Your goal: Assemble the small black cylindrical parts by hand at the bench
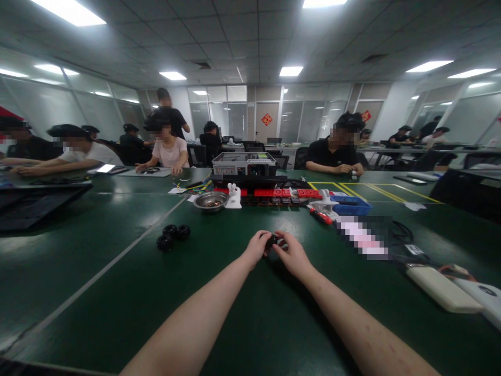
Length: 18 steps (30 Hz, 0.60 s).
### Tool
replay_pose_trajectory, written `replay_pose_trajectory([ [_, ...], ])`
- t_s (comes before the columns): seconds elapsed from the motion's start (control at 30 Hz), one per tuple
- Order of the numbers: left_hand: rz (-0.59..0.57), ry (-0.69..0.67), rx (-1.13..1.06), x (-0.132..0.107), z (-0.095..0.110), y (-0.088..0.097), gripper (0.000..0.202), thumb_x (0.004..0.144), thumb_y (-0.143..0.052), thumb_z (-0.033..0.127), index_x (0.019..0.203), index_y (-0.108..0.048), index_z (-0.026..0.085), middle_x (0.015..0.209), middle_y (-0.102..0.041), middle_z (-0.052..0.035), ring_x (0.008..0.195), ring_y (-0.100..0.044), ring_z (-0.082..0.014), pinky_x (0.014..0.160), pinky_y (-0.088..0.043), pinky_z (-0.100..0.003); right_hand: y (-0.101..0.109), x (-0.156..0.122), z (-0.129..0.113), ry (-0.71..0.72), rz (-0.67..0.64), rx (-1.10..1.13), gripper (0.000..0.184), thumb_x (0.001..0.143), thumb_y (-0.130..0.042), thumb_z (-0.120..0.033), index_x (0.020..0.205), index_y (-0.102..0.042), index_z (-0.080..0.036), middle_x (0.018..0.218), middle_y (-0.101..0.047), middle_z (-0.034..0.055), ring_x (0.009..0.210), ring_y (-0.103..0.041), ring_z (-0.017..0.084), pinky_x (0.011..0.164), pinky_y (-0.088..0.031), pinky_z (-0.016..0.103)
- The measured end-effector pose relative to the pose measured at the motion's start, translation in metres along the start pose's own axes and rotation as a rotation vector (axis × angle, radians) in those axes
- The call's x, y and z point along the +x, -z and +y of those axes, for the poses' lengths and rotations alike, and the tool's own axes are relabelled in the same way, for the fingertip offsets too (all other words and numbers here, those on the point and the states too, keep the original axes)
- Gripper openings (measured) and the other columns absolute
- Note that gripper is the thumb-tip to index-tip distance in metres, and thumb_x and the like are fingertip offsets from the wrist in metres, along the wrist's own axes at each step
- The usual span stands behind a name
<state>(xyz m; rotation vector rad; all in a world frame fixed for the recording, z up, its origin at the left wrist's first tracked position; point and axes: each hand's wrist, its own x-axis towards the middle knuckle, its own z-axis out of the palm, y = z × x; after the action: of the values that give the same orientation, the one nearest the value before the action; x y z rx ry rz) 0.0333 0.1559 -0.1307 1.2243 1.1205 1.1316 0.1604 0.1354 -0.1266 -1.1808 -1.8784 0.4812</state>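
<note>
My left hand [256, 248] and my right hand [291, 254] meet over the green table [117, 292], both pinched on one small black wheel [271, 241] held between the fingertips. Three more small black wheels [173, 235] lie together on the table to the left of my hands. Both forearms stretch forward from the bottom edge of the view.
Beyond my hands stand a metal bowl [211, 200], a white figure [234, 197], a row of red parts [279, 193], a blue tray [351, 205] and an open computer case [243, 163]. A white power bank [442, 288] lies at right. Several people sit around the tables.
</note>
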Motion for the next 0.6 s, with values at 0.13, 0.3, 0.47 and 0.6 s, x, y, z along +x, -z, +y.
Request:
replay_pose_trajectory([
  [0.13,-0.013,0.008,0.002,-0.0024,0.0028,-0.0001,0.021,0.071,-0.042,0.027,0.088,-0.048,0.016,0.070,-0.051,-0.0016,0.054,-0.050,-0.0088,0.037,-0.032,-0.015,0.0023,-0.0012,-0.0047,-0.131,-0.010,-0.064,0.030,0.076,-0.042,-0.038,0.097,-0.050,-0.019,0.082,-0.058,0.0041,0.070,-0.053,0.015,0.061,-0.039,0.026],
  [0.3,-0.088,0.010,0.027,-0.0049,0.0049,0.0007,0.028,0.067,-0.045,0.018,0.095,-0.046,0.018,0.076,-0.053,-0.0023,0.068,-0.053,-0.0116,0.042,-0.035,-0.014,0.0066,-0.0009,-0.0063,-0.163,-0.009,-0.088,0.029,0.078,-0.037,-0.041,0.075,-0.056,-0.019,0.070,-0.060,0.0019,0.065,-0.054,0.015,0.058,-0.038,0.025],
  [0.47,-0.110,-0.030,0.051,-0.0027,0.0011,-0.0002,0.026,0.071,-0.046,0.029,0.094,-0.044,0.019,0.078,-0.053,-0.0025,0.060,-0.053,-0.0098,0.039,-0.035,-0.014,0.0073,0.0007,-0.0050,-0.104,0.053,-0.069,0.022,0.076,-0.042,-0.033,0.082,-0.057,-0.019,0.076,-0.060,0.0032,0.070,-0.054,0.016,0.063,-0.040,0.027],
  [0.6,-0.118,-0.007,-0.015,-0.0024,0.0005,-0.0010,0.029,0.075,-0.040,0.040,0.092,-0.042,0.017,0.073,-0.054,-0.0023,0.049,-0.054,-0.0085,0.038,-0.035,-0.016,0.0039,0.0008,-0.0016,-0.011,0.097,-0.020,0.023,0.072,-0.047,-0.026,0.093,-0.054,-0.018,0.085,-0.058,0.0046,0.071,-0.053,0.015,0.064,-0.042,0.027],
])
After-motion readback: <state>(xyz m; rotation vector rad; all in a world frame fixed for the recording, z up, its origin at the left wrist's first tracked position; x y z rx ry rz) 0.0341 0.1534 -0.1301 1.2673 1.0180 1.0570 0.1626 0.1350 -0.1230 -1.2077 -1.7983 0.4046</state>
